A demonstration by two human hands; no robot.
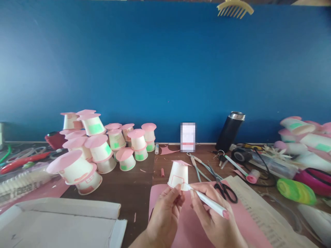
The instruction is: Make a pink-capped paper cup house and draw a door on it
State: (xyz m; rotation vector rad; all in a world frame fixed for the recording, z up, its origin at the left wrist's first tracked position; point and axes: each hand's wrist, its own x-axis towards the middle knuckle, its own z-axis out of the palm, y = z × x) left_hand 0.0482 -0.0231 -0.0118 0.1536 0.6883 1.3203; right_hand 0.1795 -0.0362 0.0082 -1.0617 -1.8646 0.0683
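Observation:
My left hand (pixel 168 210) grips the lower rim of an upturned white paper cup (pixel 178 173). A pink paper roof (pixel 181 163) tops the cup, and a red outline of a rectangle is drawn on its side. Between the fingers of my right hand (pixel 210 206) is a white marker (pixel 208 201) with a pink end. Its tip meets the cup near the rim, at the right of the outline. Beneath both hands lies a sheet of pink paper (pixel 191 220).
Stacked cup houses (pixel 97 150) crowd the left, with more at the far right. A white cardboard box (pixel 64 224) is front left. Scissors (pixel 224 191), pliers (pixel 199 167), keys (pixel 221 159) and a black bottle (pixel 230 132) stand or lie to the right. A blue wall (pixel 165 69) rises behind.

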